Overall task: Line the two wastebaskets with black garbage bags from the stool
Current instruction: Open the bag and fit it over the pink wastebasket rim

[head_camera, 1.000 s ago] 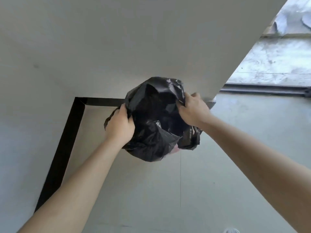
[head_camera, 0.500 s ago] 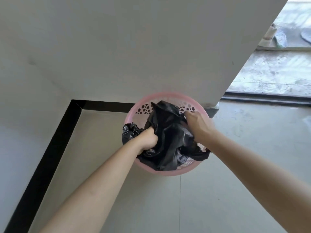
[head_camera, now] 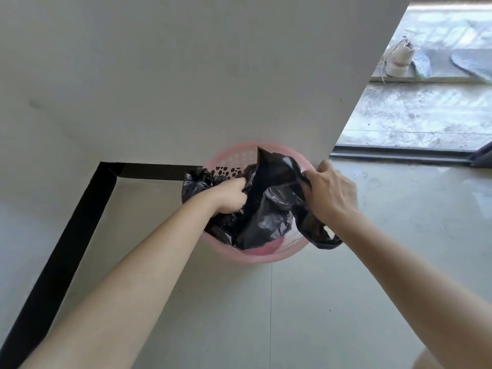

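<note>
The pink wastebasket (head_camera: 262,255) stood on the pale floor (head_camera: 306,302) against the foot of the white wall (head_camera: 186,75), and the black garbage bag (head_camera: 266,209) lay crumpled in its mouth, not yet spread over the rim. The left hand (head_camera: 230,195) was pushed down into the bag inside the basket, its fingers curled tight into a fist around a bunch of the plastic — a loose fold spilled out past its knuckles and over the rim on that side. The right hand (head_camera: 330,195) gripped the bag's edge at the opposite rim, fingers closed on the film and thumb pressed against it; from beneath that palm a handle loop hung outside the basket wall. Between the two sets of fingers a peak of plastic stood up toward the wall. Beyond the left fingers the perforated pink side showed through, bare of plastic. A black baseboard (head_camera: 61,249) ran along the wall past the left forearm.
</note>
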`<act>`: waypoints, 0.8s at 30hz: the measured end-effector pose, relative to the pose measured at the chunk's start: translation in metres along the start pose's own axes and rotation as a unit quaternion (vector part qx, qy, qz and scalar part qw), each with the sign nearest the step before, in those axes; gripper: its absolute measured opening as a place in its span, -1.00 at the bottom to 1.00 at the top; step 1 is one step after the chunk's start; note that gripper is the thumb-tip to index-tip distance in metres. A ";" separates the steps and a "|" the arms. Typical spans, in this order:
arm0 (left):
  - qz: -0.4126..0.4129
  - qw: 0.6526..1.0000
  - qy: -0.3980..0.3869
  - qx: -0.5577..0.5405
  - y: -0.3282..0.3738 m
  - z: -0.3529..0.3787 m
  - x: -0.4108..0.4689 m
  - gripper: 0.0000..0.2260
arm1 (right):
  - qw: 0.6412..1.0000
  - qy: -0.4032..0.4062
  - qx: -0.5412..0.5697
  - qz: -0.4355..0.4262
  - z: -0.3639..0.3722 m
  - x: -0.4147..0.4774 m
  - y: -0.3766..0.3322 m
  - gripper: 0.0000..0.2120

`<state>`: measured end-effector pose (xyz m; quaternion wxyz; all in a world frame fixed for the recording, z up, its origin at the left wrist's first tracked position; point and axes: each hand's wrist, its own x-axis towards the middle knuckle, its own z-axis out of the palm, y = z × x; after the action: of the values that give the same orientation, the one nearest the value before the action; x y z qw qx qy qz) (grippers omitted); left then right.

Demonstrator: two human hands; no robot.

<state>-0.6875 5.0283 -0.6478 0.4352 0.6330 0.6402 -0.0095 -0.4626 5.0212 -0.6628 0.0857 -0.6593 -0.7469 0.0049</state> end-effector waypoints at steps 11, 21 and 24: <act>-0.012 0.868 0.412 0.277 -0.054 -0.020 -0.051 -0.44 | 0.985 -0.015 0.081 0.153 0.003 0.009 0.031 -0.67; -0.022 0.918 0.373 0.136 -0.008 0.016 -0.048 -0.70 | 0.902 -0.015 0.401 0.157 -0.014 0.006 0.009 -0.67; 0.047 0.912 0.393 0.109 0.012 0.025 -0.037 -0.74 | 0.904 0.015 0.417 0.094 -0.017 0.003 -0.004 -0.75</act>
<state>-0.6703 4.9867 -0.6360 0.0768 0.6584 0.7240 0.1910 -0.4650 5.0214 -0.6453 0.3635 -0.6304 -0.6096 0.3144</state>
